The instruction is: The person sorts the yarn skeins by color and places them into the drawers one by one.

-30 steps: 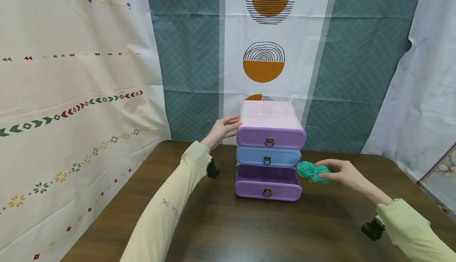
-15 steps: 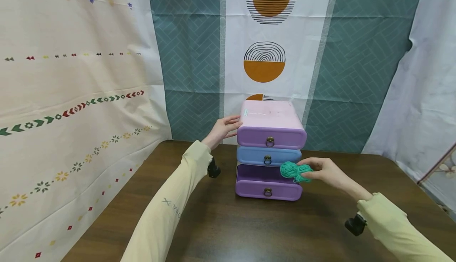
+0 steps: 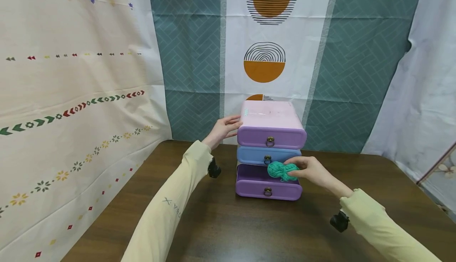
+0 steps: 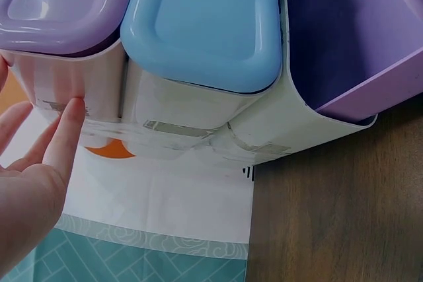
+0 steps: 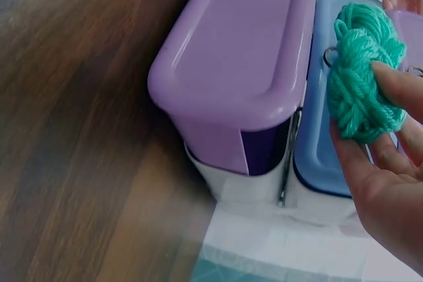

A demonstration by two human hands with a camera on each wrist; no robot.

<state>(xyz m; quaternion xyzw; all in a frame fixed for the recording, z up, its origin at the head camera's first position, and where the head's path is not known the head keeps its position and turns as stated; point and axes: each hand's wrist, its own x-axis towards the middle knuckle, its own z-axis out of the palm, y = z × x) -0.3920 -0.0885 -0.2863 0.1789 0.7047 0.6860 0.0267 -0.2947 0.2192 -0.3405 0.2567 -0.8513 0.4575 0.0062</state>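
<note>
A bundle of green yarn (image 3: 279, 171) is pinched between the thumb and fingers of my right hand (image 3: 308, 171). In the head view it overlaps the pulled-out bottom purple drawer (image 3: 254, 188) of a small three-drawer unit (image 3: 270, 113). The right wrist view shows the yarn (image 5: 363, 74) in front of the blue middle drawer (image 5: 324, 117). My left hand (image 3: 222, 130) rests its fingertips against the upper left side of the unit, fingers extended. In the left wrist view, a finger of that hand (image 4: 39, 176) touches the pale side below the top purple drawer (image 4: 66, 4).
The unit stands on a dark brown wooden table (image 3: 228, 230). Its top and middle drawers are pushed in, each with a ring handle. A patterned cloth (image 3: 192, 56) hangs behind, and a cream embroidered cloth (image 3: 78, 76) hangs at the left.
My right hand has carried the yarn leftward, from beside the unit's right side to over the bottom drawer. My left hand has stayed against the unit.
</note>
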